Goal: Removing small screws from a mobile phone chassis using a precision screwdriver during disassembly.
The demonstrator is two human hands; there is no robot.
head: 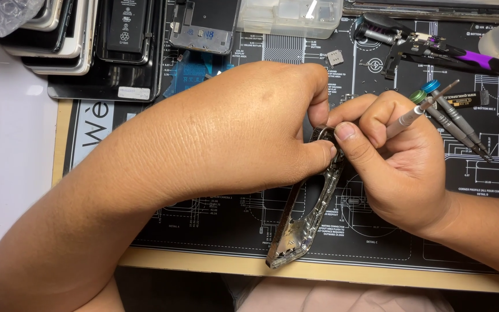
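My left hand grips the upper end of a silver phone frame, which is tilted on edge above a black repair mat. My right hand pinches the same upper end with thumb and forefinger. A slim grey screwdriver with a green cap runs through the right hand's fingers. The top of the frame is hidden between the two hands.
Two more screwdrivers lie on the mat at the right. A purple-handled tool rests at the upper right. Stacked phone housings and a battery sit at the upper left, a clear plastic box at the top centre.
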